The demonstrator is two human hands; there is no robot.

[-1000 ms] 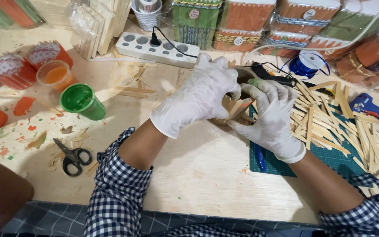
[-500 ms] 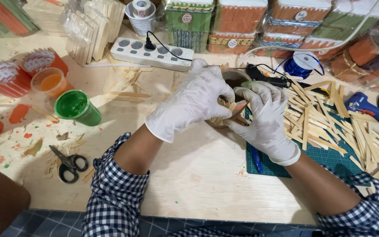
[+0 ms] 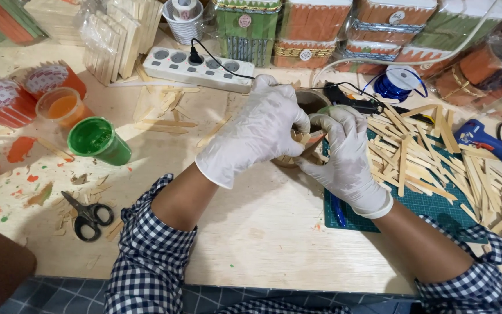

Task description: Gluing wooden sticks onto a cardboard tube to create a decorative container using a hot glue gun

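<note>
Both my hands wear white gloves and meet at the middle of the wooden table. My left hand (image 3: 257, 136) wraps over a small round brown container (image 3: 310, 100) clad in wooden sticks, gripping its near side. My right hand (image 3: 347, 154) pinches a wooden stick (image 3: 304, 139) against that container. Most of the container is hidden under my fingers.
Loose wooden sticks (image 3: 431, 154) lie piled on a green cutting mat (image 3: 431, 203) at right, by a black glue gun (image 3: 358, 103) and a blue one (image 3: 483, 139). A white power strip (image 3: 201, 67), green paint cup (image 3: 97, 139), orange cup (image 3: 60, 107), and scissors (image 3: 88, 215) sit left. Decorated boxes (image 3: 315, 26) line the back.
My hands stay joined on the container; the fingers have shifted slightly around the stick. The view has drifted a little.
</note>
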